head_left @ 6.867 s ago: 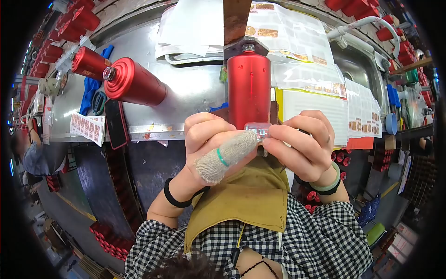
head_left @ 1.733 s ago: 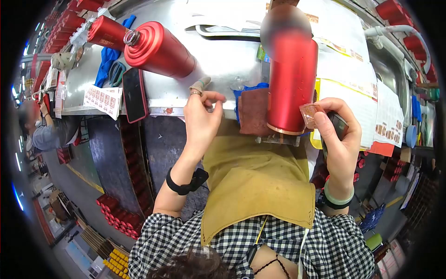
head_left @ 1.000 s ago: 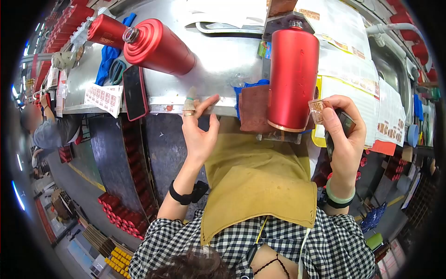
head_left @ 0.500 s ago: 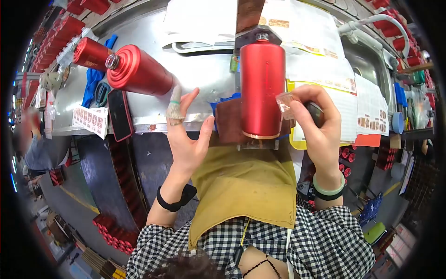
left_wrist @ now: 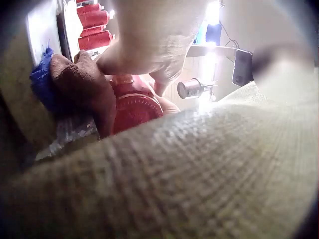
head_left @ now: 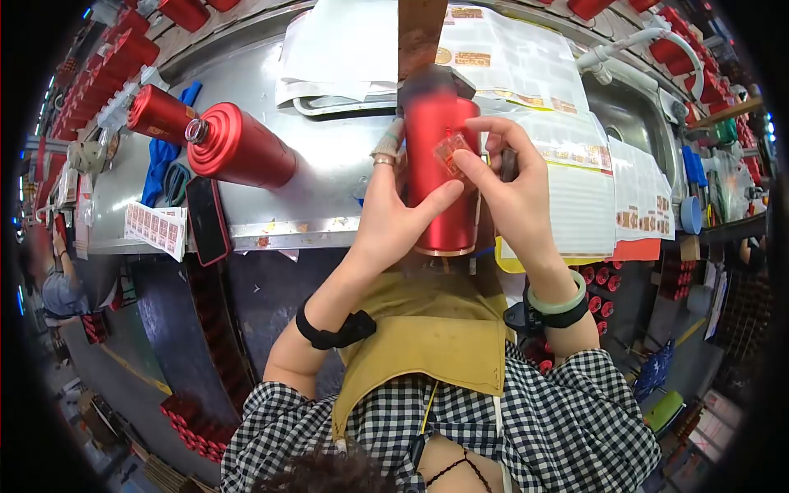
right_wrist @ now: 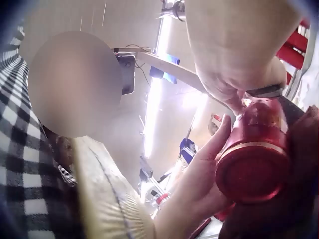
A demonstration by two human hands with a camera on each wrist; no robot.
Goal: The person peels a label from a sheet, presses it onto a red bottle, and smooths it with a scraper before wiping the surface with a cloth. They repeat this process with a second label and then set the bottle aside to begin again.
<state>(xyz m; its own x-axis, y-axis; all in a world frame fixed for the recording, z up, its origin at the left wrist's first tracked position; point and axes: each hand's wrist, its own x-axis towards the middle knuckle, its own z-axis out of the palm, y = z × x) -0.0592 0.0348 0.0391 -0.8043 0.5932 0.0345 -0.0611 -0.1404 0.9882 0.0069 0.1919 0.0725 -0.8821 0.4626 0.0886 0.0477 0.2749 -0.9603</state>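
Observation:
A red metallic bottle lies on its side at the bench edge, its neck end by a dark block. My left hand rests against its left side, fingers extended along it and thumb over the top; a knitted finger cover is on one finger. Above the bottle, my right hand pinches a small clear film between thumb and finger. A dark rounded object sits in that hand's palm. From the right wrist view, the bottle's round base shows, with the left thumb raised beside it.
Two more red bottles stand at left, one large and one smaller. Near the edge lie a phone and a label sheet. Label papers and a sink are at right. Blue cloth hangs by the bottle.
Both hands held the film together at first, then the left hand swung away, open. Now the left hand is back against the bottle, and the right has carried the film over it.

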